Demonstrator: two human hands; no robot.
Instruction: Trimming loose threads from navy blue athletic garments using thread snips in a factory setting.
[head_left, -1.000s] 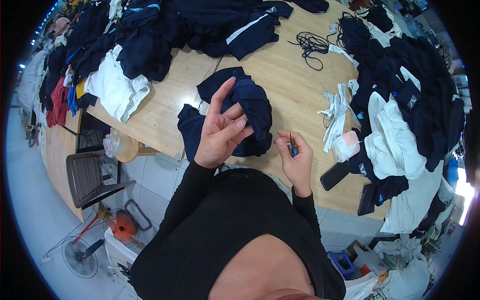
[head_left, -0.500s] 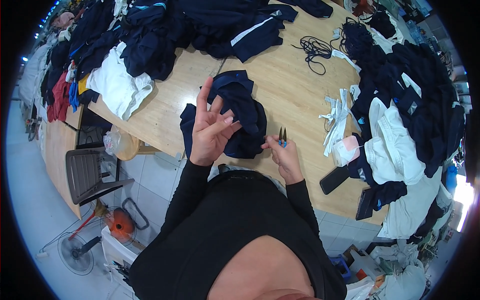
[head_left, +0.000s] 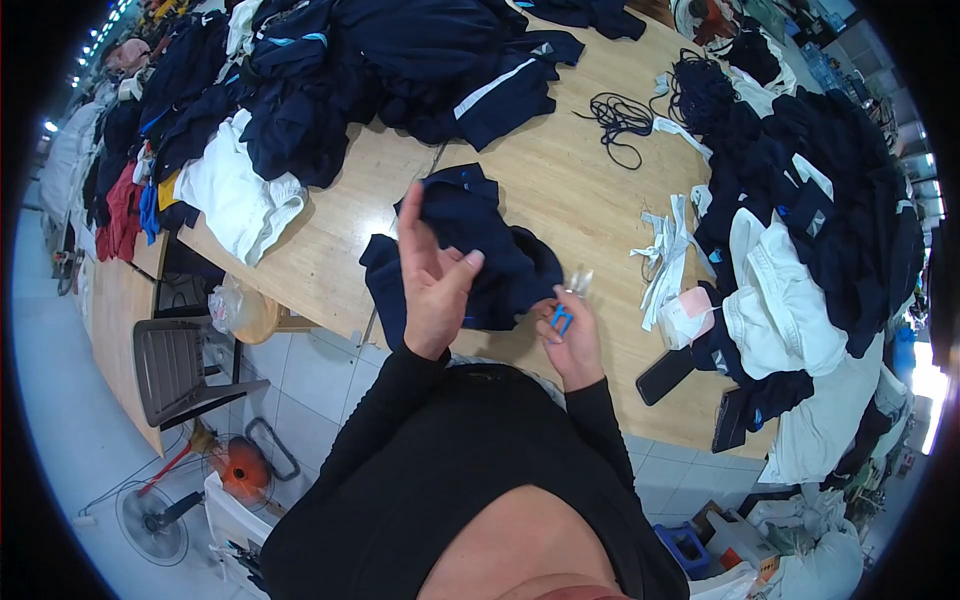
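Observation:
A navy garment (head_left: 490,265) lies bunched on the table edge in front of me. My left hand (head_left: 435,305) is at its left part, index finger stretched up and thumb out across the cloth. Fabric covers the other fingers, which seem to grip it. My right hand (head_left: 572,340) is closed on small thread snips (head_left: 561,319) with blue handles, blades pointing away and blurred. Its fingertips also touch the garment's right edge.
Heaps of navy clothes (head_left: 430,60) and a white garment (head_left: 240,195) lie at the far left. Dark cords (head_left: 620,120), white strips (head_left: 668,255), a phone (head_left: 665,377) and more garments (head_left: 785,300) are to the right. A chair (head_left: 175,370) and a fan (head_left: 150,522) stand lower left.
The garment's right part has spread rightward and lies more opened out. My left hand has moved a little right and down, and the right hand's snips have tilted, their blades now blurred.

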